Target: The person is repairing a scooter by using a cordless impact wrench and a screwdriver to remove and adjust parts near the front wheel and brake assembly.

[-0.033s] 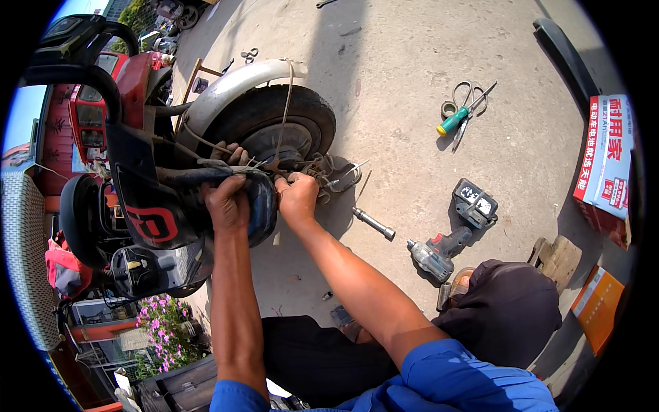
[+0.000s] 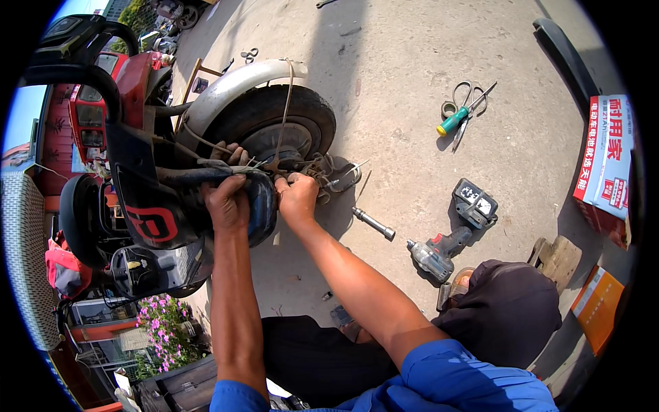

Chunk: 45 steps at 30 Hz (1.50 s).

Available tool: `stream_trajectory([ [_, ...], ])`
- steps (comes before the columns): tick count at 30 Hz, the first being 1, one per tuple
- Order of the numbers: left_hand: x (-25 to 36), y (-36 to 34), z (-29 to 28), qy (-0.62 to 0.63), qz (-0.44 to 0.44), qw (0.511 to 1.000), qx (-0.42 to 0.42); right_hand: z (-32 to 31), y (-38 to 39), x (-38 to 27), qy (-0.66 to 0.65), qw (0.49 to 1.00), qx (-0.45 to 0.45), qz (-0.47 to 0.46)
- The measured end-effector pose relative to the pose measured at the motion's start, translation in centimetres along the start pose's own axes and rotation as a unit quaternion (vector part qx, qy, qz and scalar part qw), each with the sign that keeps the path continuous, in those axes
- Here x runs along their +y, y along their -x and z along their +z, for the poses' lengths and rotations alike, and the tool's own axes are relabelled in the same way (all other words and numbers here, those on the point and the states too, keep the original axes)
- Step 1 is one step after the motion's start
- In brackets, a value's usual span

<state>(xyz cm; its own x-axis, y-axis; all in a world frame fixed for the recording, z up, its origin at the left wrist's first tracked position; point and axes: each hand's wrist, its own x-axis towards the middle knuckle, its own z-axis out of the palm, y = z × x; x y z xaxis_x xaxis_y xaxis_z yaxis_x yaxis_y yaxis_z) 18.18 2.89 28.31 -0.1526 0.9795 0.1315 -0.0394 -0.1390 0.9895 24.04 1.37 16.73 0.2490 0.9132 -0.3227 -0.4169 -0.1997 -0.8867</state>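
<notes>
A scooter with a black body panel (image 2: 137, 199) stands on my left, its rear wheel (image 2: 319, 123) under a silver mudguard (image 2: 230, 86). My left hand (image 2: 228, 202) is closed round a dark tube (image 2: 180, 176) beside the wheel. Its thumb lies on the near side, and fingertips show beyond the tube, next to frayed wire ends. Close to the wheel hub (image 2: 280, 143), my right hand (image 2: 299, 198) pinches at a bundle of thin wires (image 2: 319, 167); its fingertips are partly hidden. A tan cord (image 2: 287, 103) hangs from the mudguard to the hub.
On the concrete lie a socket (image 2: 373, 223), a cordless impact driver (image 2: 436, 255), a battery pack (image 2: 474, 204), a green-handled screwdriver (image 2: 453, 121), and scissors (image 2: 482, 103). A red and white box (image 2: 604, 165) stands at right, near a wooden stool (image 2: 557, 261). Pink flowers (image 2: 163, 326) grow lower left.
</notes>
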Motion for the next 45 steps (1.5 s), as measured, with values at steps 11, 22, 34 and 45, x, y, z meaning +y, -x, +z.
stream_trajectory([
  [11, -0.1, -0.1, 0.0, 0.000, 0.004, 1.000, -0.005, -0.3, 0.0, -1.0, -0.101, 0.991, -0.013, 0.092],
  [22, 0.1, 0.0, 0.5, 0.005, 0.010, 1.000, 0.020, -0.2, -0.1, -1.2, -0.026, 0.998, 0.005, 0.064],
  [34, 0.0, -0.1, 0.6, 0.002, 0.011, 1.000, 0.020, -0.2, -0.2, -0.8, -0.019, 0.999, 0.008, 0.042],
  [45, 0.0, -0.1, 0.6, 0.007, 0.008, 1.000, 0.016, -0.2, -0.4, -1.0, -0.174, 0.970, -0.033, 0.164],
])
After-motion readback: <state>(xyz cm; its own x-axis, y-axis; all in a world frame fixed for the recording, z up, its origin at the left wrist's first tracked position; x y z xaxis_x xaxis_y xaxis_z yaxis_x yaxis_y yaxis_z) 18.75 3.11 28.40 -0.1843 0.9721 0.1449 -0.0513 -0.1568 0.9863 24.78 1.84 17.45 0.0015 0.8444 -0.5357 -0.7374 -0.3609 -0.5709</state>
